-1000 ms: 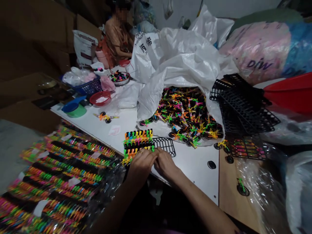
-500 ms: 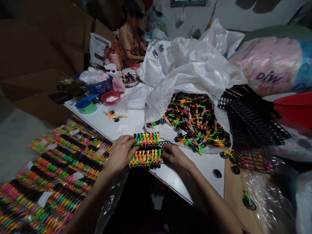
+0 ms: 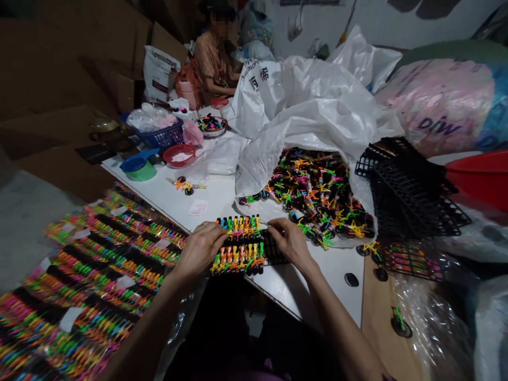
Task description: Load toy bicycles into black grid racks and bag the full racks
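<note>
A black plastic grid rack (image 3: 243, 244) lies at the near edge of the white table (image 3: 222, 198), with two rows of small neon toy bicycles standing in it. My left hand (image 3: 200, 248) curls round the rack's left end. On the right end, my right hand (image 3: 289, 242) presses with bent fingers, over the part of the grid that holds no toys. Behind the rack, a heap of loose neon toy bicycles (image 3: 317, 193) spills from an open white plastic sack (image 3: 309, 106).
Bagged, filled racks (image 3: 91, 280) are stacked at my left. Empty black racks (image 3: 408, 185) pile up at the right, beside a red tub (image 3: 480, 177). Loose black wheels (image 3: 351, 279) lie on the table. Bowls and a blue basket (image 3: 159, 135) stand further back, where another person (image 3: 212, 53) sits.
My hands went from side by side at the rack's front edge to one at each end. My right hand has since moved up onto the empty grid part.
</note>
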Demonstrator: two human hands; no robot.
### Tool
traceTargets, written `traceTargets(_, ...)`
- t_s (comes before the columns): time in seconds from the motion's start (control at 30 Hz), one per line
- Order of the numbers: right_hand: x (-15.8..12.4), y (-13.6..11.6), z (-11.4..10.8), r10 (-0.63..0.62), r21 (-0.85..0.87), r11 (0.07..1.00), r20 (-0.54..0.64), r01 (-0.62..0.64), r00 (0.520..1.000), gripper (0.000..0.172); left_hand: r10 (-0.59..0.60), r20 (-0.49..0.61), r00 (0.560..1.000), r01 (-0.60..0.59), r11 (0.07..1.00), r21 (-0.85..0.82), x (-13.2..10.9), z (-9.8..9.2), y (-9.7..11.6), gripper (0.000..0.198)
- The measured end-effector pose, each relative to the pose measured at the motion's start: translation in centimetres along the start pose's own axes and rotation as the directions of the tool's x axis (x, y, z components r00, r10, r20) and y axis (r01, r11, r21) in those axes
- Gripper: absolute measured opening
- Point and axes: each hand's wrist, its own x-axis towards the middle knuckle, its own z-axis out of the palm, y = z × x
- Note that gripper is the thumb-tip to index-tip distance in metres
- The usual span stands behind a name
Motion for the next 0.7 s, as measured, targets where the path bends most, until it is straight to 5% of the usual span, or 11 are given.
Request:
traceTargets(0.17, 1.3, -4.3, -0.1, -0.32, -0.218, 0.915, 0.125, 0.341, 0.939, 0.019, -0.004, -0.027, 1.0, 0.004, 1.0, -0.011, 0.2, 0.1, 0.2, 0.027)
traceTargets(0.27, 1.4, -4.7, 1.0, -0.312, -0.367, 0.865, 0.141, 0.342, 0.939, 0.019, 0.001, -0.067, 0.998, -0.001, 1.0, -0.011, 0.2, 0.5, 0.3, 0.025)
traceTargets(0.43, 1.3, -4.1, 2.0, -0.29, -0.37, 0.876, 0.105, 0.308, 0.951, 0.021, 0.038, -0.093, 0.995, -0.041, 0.998, -0.037, 0.1, 0.9, 0.3, 0.023)
traceTargets(0.63, 1.1, -3.4, 0.8, -0.339, -0.22, 0.91, 0.096, 0.352, 0.936, 0.02, 0.061, -0.107, 0.992, -0.065, 0.997, -0.034, 0.0, 0.8, 0.4, 0.02)
traceTargets(0.7, 2.1, -1.9, -0.5, -0.316, -0.157, 0.936, 0.009, 0.314, 0.949, 0.022, 0.059, -0.124, 0.991, -0.064, 0.997, -0.043, 0.1, 0.6, 0.2, 0.02)
